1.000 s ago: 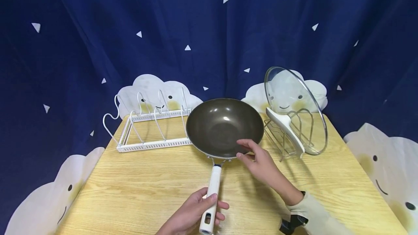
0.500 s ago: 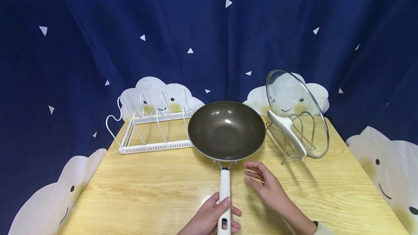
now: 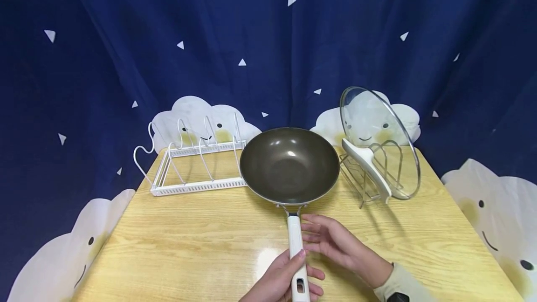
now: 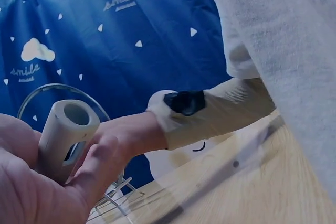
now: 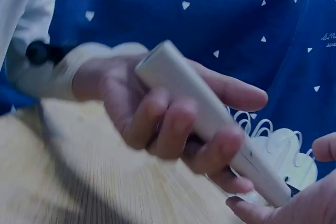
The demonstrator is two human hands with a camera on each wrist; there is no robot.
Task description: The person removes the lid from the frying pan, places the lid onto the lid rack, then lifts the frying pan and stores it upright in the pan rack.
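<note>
A dark-bowled wok point(image 3: 289, 164) faces me in the middle of the head view, its white handle point(image 3: 295, 234) pointing toward me. My left hand point(image 3: 278, 276) grips that handle near its lower end, thumb on top and fingers curled underneath. Just right of the handle's upper part is my right hand point(image 3: 341, 245), fingers loosely bent and fingertips right at the handle's side. In the left wrist view the handle's hollow end point(image 4: 68, 129) sticks up out of the left hand. The right wrist view has the left fingers point(image 5: 176, 121) wrapped around the handle, with the right hand point(image 5: 307, 200) at the lower right.
A white rack point(image 3: 197, 185) with wire dividers stands on the wooden table point(image 3: 189, 232) at the back left, close to the wok. Back right, a glass lid point(image 3: 402, 153) with a white handle leans in a metal wire rack point(image 3: 362, 195). A blue curtain point(image 3: 268, 36) hangs behind.
My right hand has come down from the wok's rim to the side of the handle. The handle's lower end has swung right, with my left hand still gripping it.
</note>
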